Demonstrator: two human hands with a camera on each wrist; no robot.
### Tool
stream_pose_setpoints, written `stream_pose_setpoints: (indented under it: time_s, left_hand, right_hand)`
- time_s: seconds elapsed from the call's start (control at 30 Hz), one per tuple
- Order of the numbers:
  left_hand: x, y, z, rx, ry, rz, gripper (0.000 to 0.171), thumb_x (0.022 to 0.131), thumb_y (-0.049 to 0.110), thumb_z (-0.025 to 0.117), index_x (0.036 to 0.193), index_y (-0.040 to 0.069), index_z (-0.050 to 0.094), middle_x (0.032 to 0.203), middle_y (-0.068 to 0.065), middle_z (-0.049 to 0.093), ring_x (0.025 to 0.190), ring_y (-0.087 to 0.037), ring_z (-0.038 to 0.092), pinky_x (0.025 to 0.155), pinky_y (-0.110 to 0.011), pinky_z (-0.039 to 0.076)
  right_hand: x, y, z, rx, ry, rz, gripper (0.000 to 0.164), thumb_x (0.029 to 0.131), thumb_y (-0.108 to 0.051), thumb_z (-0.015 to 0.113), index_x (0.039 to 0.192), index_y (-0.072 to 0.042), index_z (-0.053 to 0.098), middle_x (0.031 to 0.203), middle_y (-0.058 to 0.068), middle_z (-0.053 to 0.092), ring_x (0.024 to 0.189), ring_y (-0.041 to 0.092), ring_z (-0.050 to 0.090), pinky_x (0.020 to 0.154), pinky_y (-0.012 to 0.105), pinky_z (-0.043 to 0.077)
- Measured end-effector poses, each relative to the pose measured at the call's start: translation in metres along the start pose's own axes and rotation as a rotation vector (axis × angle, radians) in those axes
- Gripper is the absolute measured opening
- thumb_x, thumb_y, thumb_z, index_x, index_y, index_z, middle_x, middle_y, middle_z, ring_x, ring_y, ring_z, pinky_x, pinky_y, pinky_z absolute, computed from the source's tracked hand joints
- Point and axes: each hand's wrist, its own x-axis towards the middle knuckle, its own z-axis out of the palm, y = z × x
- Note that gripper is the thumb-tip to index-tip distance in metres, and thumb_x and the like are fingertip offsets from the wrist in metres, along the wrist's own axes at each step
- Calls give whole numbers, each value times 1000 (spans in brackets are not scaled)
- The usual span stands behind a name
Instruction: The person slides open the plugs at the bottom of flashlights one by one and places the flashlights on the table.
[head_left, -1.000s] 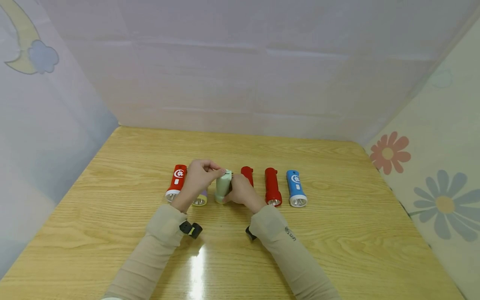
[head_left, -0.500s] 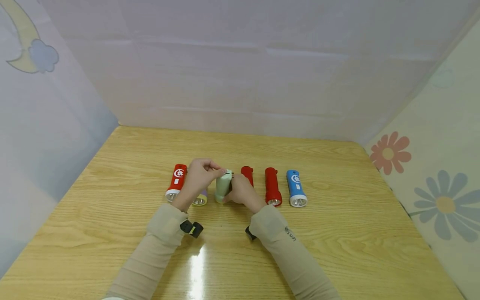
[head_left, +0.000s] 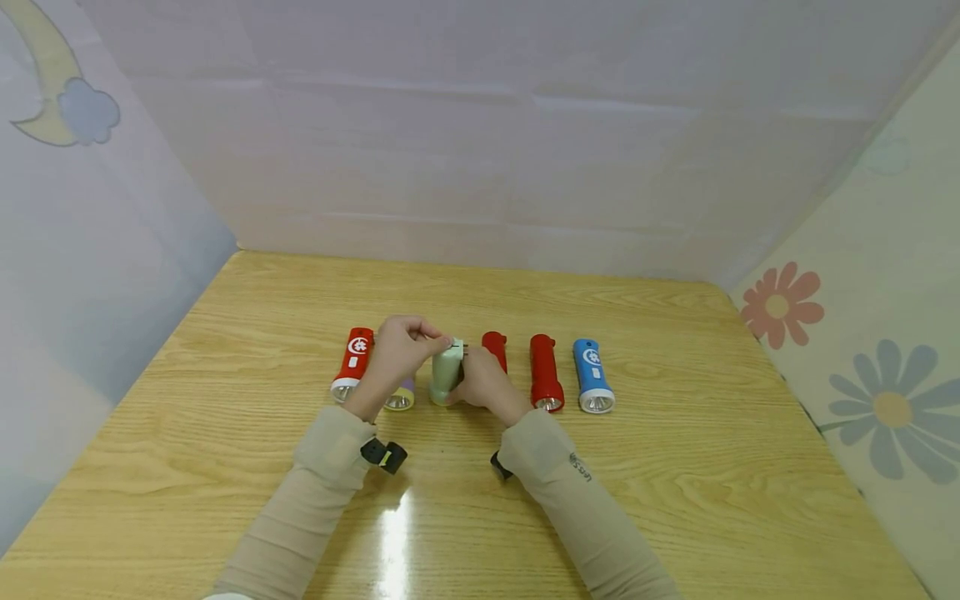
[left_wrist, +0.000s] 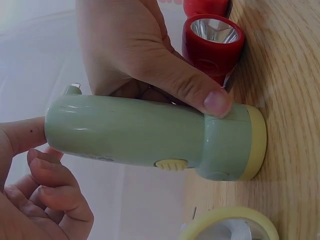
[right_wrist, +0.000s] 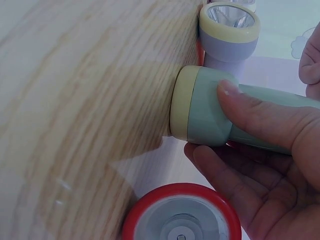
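A pale green flashlight with a cream rim stands upright, lens end down on the wooden table. My right hand grips it from the right; in the right wrist view its thumb lies along the flashlight's head, fingers on the other side. My left hand is at the top end. Its thumb tip touches the tail, and the left wrist view shows its other fingers curled close by. A yellow slide switch shows on the body, and a small loop sticks out at the tail.
A red-and-white flashlight and a lilac one with a yellow rim lie to the left, the latter partly hidden by the left hand. Two red flashlights and a blue one lie to the right. Fabric walls surround the table.
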Motion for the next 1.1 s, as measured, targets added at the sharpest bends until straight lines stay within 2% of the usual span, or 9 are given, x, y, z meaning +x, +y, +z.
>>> stream_pose_setpoints:
  time_s: [0.7, 1.1]
  left_hand:
    - [0, 5, 0, 81, -2, -5, 18, 76, 21, 74, 74, 6, 66, 57, -2, 53, 52, -12, 43, 48, -24, 36]
    - [1, 7, 0, 97, -4, 14, 19, 76, 21, 74, 71, 6, 64, 54, -1, 50, 49, -12, 41, 46, -24, 35]
  right_hand:
    - [0, 0, 0, -24, 13, 1, 55, 63, -14, 84, 110, 0, 58, 102, 12, 61, 90, 25, 57, 83, 36, 46]
    - [-1, -1, 0, -49, 25, -33, 56, 63, -15, 84, 110, 0, 58, 103, 12, 62, 92, 26, 58, 82, 36, 47]
